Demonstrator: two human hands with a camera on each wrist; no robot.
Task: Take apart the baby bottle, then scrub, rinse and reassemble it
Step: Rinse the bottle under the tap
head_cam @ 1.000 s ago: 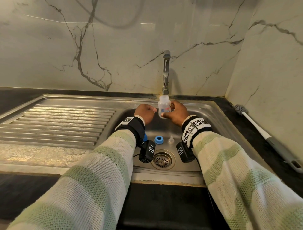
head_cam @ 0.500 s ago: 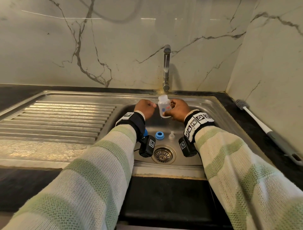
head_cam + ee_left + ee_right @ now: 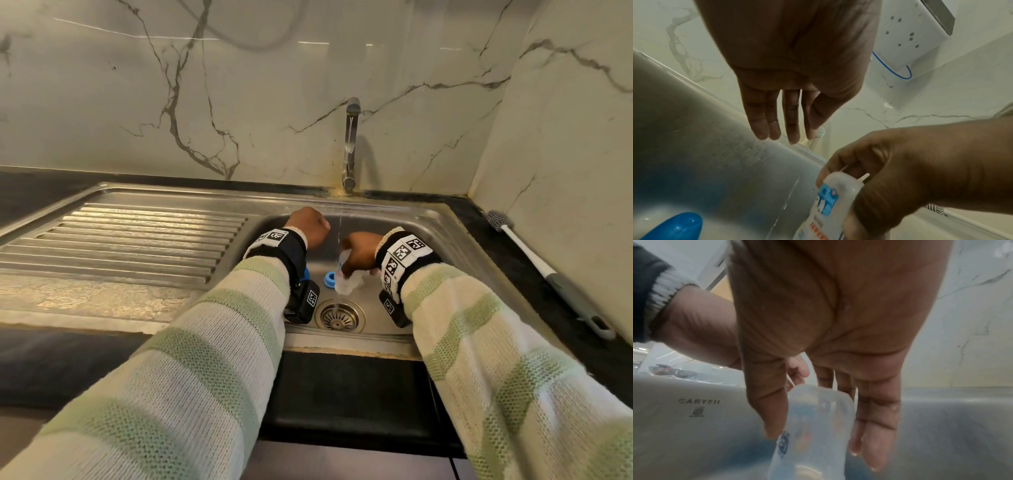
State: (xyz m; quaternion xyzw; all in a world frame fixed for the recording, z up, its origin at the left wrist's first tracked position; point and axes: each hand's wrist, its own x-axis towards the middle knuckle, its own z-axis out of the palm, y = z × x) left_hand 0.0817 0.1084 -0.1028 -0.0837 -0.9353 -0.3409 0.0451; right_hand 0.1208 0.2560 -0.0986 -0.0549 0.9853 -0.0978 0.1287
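My right hand grips the clear baby bottle body low in the sink basin, tipped with its mouth down over the drain. In the right wrist view my thumb and fingers wrap the bottle. My left hand hovers beside it, holding nothing, and the left wrist view shows its fingers straight. A thin stream of water falls from the tap between my hands. A blue screw ring lies on the basin floor.
A ribbed steel draining board lies left of the basin. On the dark counter to the right rests a long bottle brush, against the marble side wall. A blue piece sits under my left wrist.
The bottle stood upright under the tap with both hands at it. My right hand has lowered and tipped it mouth-down, and my left hand has come off it.
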